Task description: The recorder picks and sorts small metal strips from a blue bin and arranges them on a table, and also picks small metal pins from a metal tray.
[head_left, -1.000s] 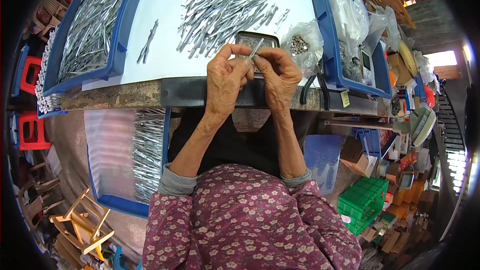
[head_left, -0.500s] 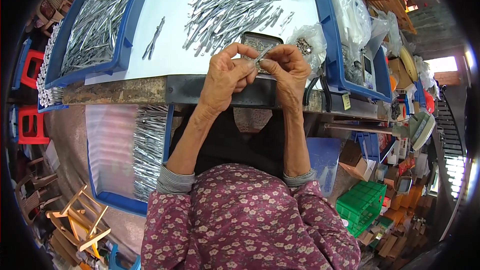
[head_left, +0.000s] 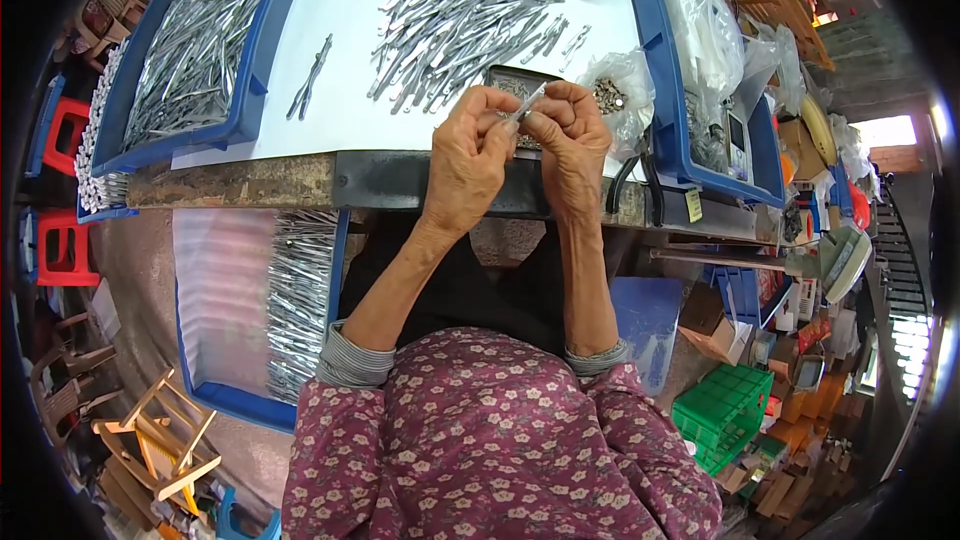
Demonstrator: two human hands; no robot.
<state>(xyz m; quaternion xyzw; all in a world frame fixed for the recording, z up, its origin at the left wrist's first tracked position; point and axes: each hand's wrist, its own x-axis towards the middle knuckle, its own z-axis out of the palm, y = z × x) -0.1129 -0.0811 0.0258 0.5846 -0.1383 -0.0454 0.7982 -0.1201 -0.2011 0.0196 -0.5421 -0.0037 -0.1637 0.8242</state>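
Observation:
Above the table's front edge, my left hand (head_left: 466, 168) and my right hand (head_left: 574, 160) both pinch one thin silver metal strip (head_left: 531, 101). It slants up to the right between the fingertips; its lower end is hidden by my fingers. Just behind my hands sits a small dark tray (head_left: 498, 71) of tiny metal parts, partly covered by them. A clear plastic bag (head_left: 638, 100) with small round metal pieces lies beside my right hand. Beyond is a loose pile of similar metal strips (head_left: 455, 30) on white sheeting. A lone forked metal piece (head_left: 311, 78) lies to the left.
A blue bin (head_left: 258, 70) full of metal strips stands at left. Another blue bin (head_left: 665, 70), holding plastic bags, is at right. Black tool handles (head_left: 653, 185) hang over the front edge. Below the table are a blue tray (head_left: 238, 400) of strips and a green crate (head_left: 722, 415).
My left hand has shifted slightly right and my hands are closer together. The metal strip now tilts more steeply, with more of its upper end showing.

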